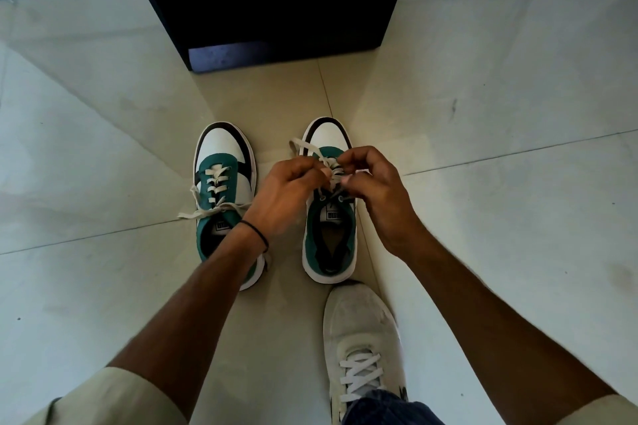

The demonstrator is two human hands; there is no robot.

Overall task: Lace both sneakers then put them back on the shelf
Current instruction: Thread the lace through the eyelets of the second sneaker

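Two green, white and black sneakers stand side by side on the tiled floor, toes pointing away from me. The left sneaker (223, 183) has its white lace threaded through the eyelets, with loose ends trailing out to both sides. Over the right sneaker (329, 235) both hands meet at the eyelets. My left hand (286, 197) and my right hand (376, 190) each pinch the right sneaker's white lace (303, 147), and one loose end loops up toward the toe. The upper eyelets near the tongue show no lace.
A dark shelf unit (276, 10) stands on the floor straight ahead, beyond the sneakers. My own foot in a white sneaker (362, 338) rests just behind the right sneaker. Pale floor tiles (103, 148) spread out on both sides.
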